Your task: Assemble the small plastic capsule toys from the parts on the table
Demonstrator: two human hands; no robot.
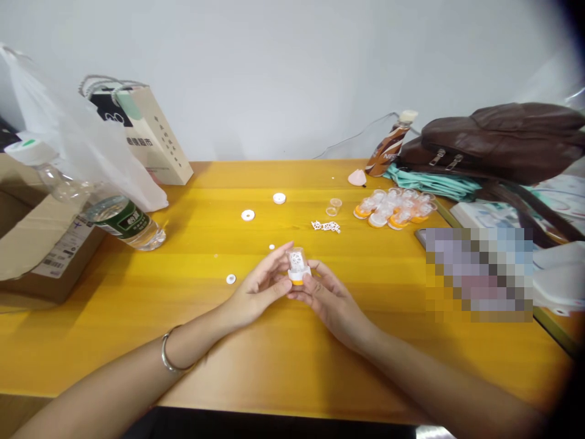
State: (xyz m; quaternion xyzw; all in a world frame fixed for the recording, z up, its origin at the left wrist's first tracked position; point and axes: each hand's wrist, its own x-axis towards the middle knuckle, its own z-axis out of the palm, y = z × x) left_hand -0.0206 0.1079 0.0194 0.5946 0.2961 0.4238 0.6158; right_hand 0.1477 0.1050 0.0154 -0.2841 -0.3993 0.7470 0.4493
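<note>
Between my two hands, just above the table, is a small clear-topped container (298,267) with a white collar and an orange base. White lattice-like pieces show through its transparent top. My left hand (267,285) grips its left side, thumb near the base. From the right, my right hand (329,299) holds it with the thumb against the white collar. Past the hands lie white lattice pieces (326,227) and small clear cups (334,206). White discs, such as one disc (248,215) and a smaller one (231,278), lie to the left.
Several similar orange-and-white containers (393,208) cluster at the right. Behind them stand a coffee bottle (388,146) and a brown leather bag (498,143). A water bottle (123,216), cardboard box (46,244) and paper bag (153,137) occupy the left of the wooden table (256,366).
</note>
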